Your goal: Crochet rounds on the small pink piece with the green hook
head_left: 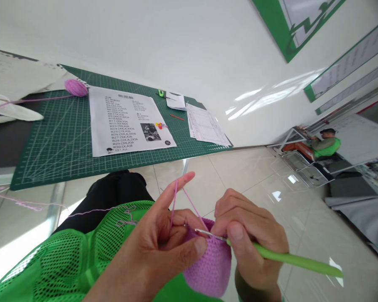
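My left hand (pixel 173 235) pinches the upper rim of a pink crocheted piece (pixel 209 268), thumb in front. Its index finger is stretched up, with pink yarn (pixel 193 204) looped over it and running down to the rim. My right hand (pixel 252 235) is closed round a crochet hook (pixel 299 261) with a green handle. The hook's metal tip lies at the piece's top edge, beside my left thumb. The rounded piece hangs below both hands, partly covered by my left fingers. Loose yarn trails across my lap to the left.
A green cutting mat (pixel 59 155) covers the table, bearing a printed pattern sheet (pixel 129 121), a pink yarn ball (pixel 76 88), small colourful clips (pixel 160 125), a red stick (pixel 177 117) and papers (pixel 208 126). White cloth (pixel 15 111) lies at left. Another person (pixel 326 142) sits far right.
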The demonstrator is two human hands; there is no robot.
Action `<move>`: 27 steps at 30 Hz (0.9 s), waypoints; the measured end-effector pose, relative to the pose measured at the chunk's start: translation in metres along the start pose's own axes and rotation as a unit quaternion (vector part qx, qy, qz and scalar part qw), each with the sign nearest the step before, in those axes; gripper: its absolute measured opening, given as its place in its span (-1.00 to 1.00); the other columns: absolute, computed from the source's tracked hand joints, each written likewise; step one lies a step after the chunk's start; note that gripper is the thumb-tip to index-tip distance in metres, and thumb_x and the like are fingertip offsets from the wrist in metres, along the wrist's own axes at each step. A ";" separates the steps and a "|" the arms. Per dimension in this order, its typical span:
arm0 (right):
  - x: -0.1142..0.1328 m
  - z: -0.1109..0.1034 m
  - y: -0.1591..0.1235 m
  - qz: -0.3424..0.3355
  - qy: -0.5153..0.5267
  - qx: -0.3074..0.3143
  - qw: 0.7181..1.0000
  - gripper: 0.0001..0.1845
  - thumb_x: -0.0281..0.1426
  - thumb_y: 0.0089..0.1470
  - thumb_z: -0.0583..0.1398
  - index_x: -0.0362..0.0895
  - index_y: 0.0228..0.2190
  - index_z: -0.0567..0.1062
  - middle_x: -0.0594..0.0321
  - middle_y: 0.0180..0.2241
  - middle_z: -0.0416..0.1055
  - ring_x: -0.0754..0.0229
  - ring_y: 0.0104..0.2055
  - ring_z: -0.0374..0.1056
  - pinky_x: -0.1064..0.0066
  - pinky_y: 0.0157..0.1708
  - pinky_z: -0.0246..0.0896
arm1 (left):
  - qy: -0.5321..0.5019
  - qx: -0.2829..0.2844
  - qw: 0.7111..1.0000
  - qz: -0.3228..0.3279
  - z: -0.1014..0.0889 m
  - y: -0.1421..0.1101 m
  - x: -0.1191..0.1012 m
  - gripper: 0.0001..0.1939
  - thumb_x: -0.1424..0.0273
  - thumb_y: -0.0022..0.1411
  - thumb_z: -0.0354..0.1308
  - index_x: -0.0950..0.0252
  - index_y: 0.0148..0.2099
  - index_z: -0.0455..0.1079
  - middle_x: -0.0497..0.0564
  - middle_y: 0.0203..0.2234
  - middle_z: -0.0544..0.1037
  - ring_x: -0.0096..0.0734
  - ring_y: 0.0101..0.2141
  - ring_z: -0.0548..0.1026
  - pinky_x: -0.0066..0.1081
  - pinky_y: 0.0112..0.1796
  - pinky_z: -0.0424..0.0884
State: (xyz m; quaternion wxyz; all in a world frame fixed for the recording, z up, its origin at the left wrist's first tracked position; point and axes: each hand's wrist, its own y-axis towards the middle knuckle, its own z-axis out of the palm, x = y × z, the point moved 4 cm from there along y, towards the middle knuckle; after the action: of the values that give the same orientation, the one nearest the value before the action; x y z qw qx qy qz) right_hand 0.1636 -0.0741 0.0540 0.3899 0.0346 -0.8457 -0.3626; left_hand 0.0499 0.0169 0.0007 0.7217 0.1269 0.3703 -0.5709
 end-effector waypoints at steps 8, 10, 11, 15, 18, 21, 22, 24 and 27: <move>-0.004 -0.008 0.004 0.046 0.095 0.062 0.992 -0.61 -0.31 0.40 0.16 -0.21 -0.44 0.55 0.27 -0.53 0.41 0.31 -0.44 0.31 0.37 -0.43 0.19 | 0.002 0.016 1.000 -0.007 -0.001 0.000 0.002 0.12 0.26 0.14 0.55 -0.02 0.55 -0.03 -0.14 -0.44 0.54 -0.56 -0.52 0.06 -0.36 -0.42 -0.03; -0.003 -0.011 0.006 0.049 0.106 0.087 0.989 -0.61 -0.28 0.41 0.15 -0.21 -0.40 0.59 0.26 -0.52 0.43 0.29 -0.44 0.33 0.36 -0.42 0.23 | 0.009 0.014 1.000 -0.010 0.001 0.000 0.001 0.12 0.25 0.13 0.56 -0.01 0.55 -0.02 -0.15 -0.45 0.54 -0.56 -0.52 0.05 -0.36 -0.42 -0.04; -0.002 -0.013 0.008 0.048 0.111 0.099 0.988 -0.61 -0.28 0.42 0.14 -0.20 -0.38 0.61 0.25 -0.51 0.45 0.28 -0.44 0.35 0.35 -0.42 0.25 | 0.013 0.012 1.000 -0.014 0.002 -0.001 0.001 0.12 0.23 0.12 0.56 -0.01 0.55 -0.01 -0.15 -0.45 0.54 -0.56 -0.52 0.05 -0.36 -0.42 -0.05; 0.005 -0.019 0.015 0.027 0.101 0.156 0.982 -0.60 -0.30 0.45 0.11 -0.21 -0.33 0.62 0.23 -0.50 0.50 0.28 -0.43 0.38 0.37 -0.39 0.34 | 0.026 0.003 0.999 -0.031 0.004 -0.002 -0.001 0.18 0.21 0.07 0.58 0.04 0.56 -0.03 -0.13 -0.45 0.57 -0.56 -0.53 0.03 -0.37 -0.41 -0.03; 0.013 -0.022 0.023 -0.015 0.068 0.202 0.977 -0.57 -0.35 0.46 0.08 -0.27 -0.37 0.58 0.17 -0.50 0.51 0.29 -0.42 0.40 0.40 -0.36 0.38 | 0.029 -0.010 0.999 -0.037 0.006 -0.003 -0.002 0.20 0.24 0.04 0.59 0.03 0.56 -0.03 -0.12 -0.47 0.58 -0.53 -0.52 0.13 -0.38 -0.40 0.01; 0.020 -0.024 0.030 -0.040 0.017 0.255 0.966 -0.57 -0.40 0.48 0.02 -0.29 -0.35 0.55 0.16 -0.48 0.52 0.30 -0.41 0.40 0.41 -0.35 0.40 | 0.040 -0.023 0.998 -0.037 0.009 -0.005 -0.002 0.14 0.30 0.05 0.55 -0.01 0.54 0.03 -0.12 -0.47 0.59 -0.52 -0.52 0.17 -0.40 -0.41 0.04; 0.022 -0.024 0.032 -0.043 -0.004 0.270 0.962 -0.57 -0.41 0.48 0.00 -0.28 -0.34 0.55 0.17 -0.48 0.51 0.30 -0.41 0.39 0.41 -0.34 0.40 | 0.049 -0.028 0.998 -0.032 0.010 -0.005 -0.002 0.10 0.31 0.07 0.53 -0.03 0.53 0.05 -0.12 -0.47 0.60 -0.53 -0.53 0.15 -0.41 -0.42 0.05; 0.027 -0.025 0.032 -0.047 -0.054 0.301 0.951 -0.58 -0.43 0.48 -0.03 -0.25 -0.33 0.54 0.20 -0.47 0.52 0.30 -0.40 0.36 0.42 -0.33 0.40 | 0.070 -0.043 0.997 -0.013 0.011 -0.007 -0.002 0.01 0.33 0.11 0.48 -0.05 0.51 0.11 -0.14 -0.47 0.60 -0.55 -0.55 0.10 -0.43 -0.44 0.07; 0.033 -0.025 0.029 -0.064 -0.152 0.315 0.935 -0.61 -0.49 0.44 0.01 -0.21 -0.37 0.53 0.23 -0.46 0.52 0.28 -0.38 0.37 0.41 -0.31 0.41 | 0.102 -0.076 0.992 0.019 0.011 -0.007 0.000 -0.06 0.34 0.14 0.45 -0.04 0.49 0.16 -0.16 -0.52 0.55 -0.54 -0.55 0.12 -0.48 -0.47 0.11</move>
State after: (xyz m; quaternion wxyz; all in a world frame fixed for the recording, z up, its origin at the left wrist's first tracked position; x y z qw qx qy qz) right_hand 0.1641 -0.0786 0.1046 0.2021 0.1542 -0.9617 -0.1021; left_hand 0.0472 0.0082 0.0101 0.6983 0.1358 0.4821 -0.5114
